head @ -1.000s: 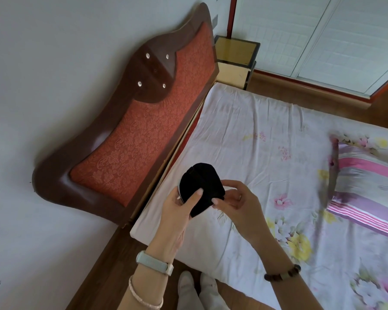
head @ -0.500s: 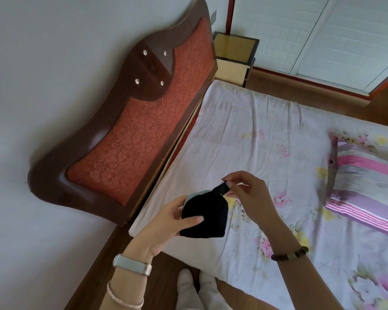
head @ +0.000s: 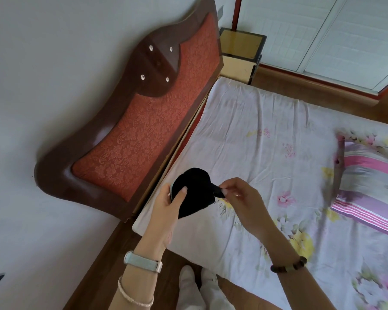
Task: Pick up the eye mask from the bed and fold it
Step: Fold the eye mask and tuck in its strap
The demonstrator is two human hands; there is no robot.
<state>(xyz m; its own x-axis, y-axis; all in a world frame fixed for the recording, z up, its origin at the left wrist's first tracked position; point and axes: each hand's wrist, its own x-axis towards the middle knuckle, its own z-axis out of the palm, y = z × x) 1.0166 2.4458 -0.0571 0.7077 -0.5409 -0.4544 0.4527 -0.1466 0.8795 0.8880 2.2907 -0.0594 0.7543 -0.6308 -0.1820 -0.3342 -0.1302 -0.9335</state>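
Observation:
The black eye mask [head: 196, 193] is doubled over into a rounded pad and held in the air above the near corner of the bed [head: 267, 153]. My left hand [head: 167, 205] grips the pad's left side, thumb on top. My right hand [head: 240, 195] pinches the mask's black strap end at the pad's right edge. A thin pale lining shows at the pad's left rim.
A dark wooden headboard [head: 130, 139] with red padding stands to the left. A striped pink pillow [head: 367, 186] lies on the floral sheet at right. A yellow nightstand [head: 240, 54] sits at the far corner. My feet [head: 197, 287] stand on the wooden floor by the bed.
The mask pad has turned back upright in my left hand. My right hand has moved from above the pad to its right edge, still pinching the strap.

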